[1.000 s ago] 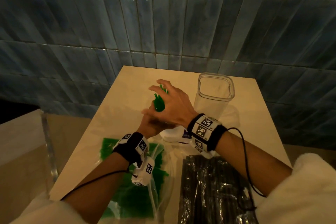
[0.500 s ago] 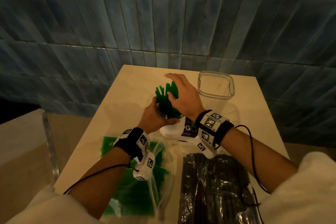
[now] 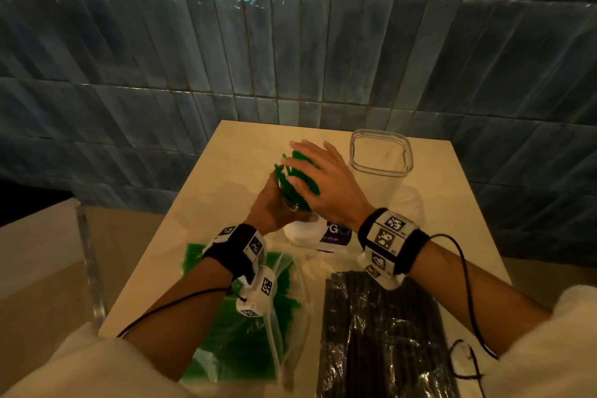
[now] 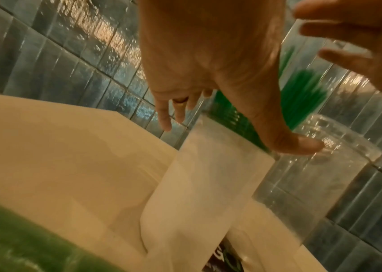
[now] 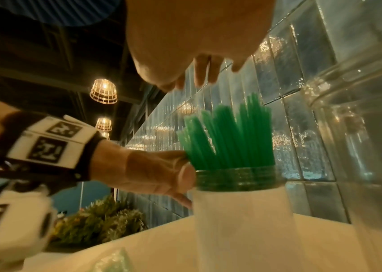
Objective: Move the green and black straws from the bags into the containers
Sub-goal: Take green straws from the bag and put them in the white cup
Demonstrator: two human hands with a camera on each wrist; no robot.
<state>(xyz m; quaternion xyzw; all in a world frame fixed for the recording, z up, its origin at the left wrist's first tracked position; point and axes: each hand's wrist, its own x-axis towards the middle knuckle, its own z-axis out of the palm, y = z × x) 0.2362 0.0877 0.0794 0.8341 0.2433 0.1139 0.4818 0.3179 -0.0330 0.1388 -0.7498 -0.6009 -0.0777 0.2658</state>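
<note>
**GREEN STRAWS IN JAR: SEATING STEP, HANDS ABOVE AND BESIDE**

Key relation: green straws (image 5: pixel 227 139) stand roughly upright in the white-labelled jar (image 5: pixel 238 220), long axis near vertical, tops fanned and tilted toward the wall; right hand (image 3: pixel 326 187) lies directly over the straw tops, so it is the nearer hand for pressing down or gathering; left hand (image 3: pixel 271 203) sits on the jar's left flank at rim level.

Hand state: right hand spread, fingers straight, holding nothing; palm over the tips, contact cannot be confirmed. Left hand curled round the jar neck, thumb on the rim, steadying it.

Judgement: bundle needs squaring up and seating; push axis is straight down.

Remaining stock: bag of green straws (image 3: pixel 245 326) lies flat on the counter (image 3: pixel 200 210) near edge, under the left forearm; bag of black straws (image 3: pixel 381 339) just right of it, long axis running front-to-back; both still hold straws.

Clearance: empty clear container (image 3: pixel 381 155) stands just right of the jar, near the right hand's knuckles; tiled wall close behind; open counter to the left. Risk: sideways sweep may tip either vessel.
</note>
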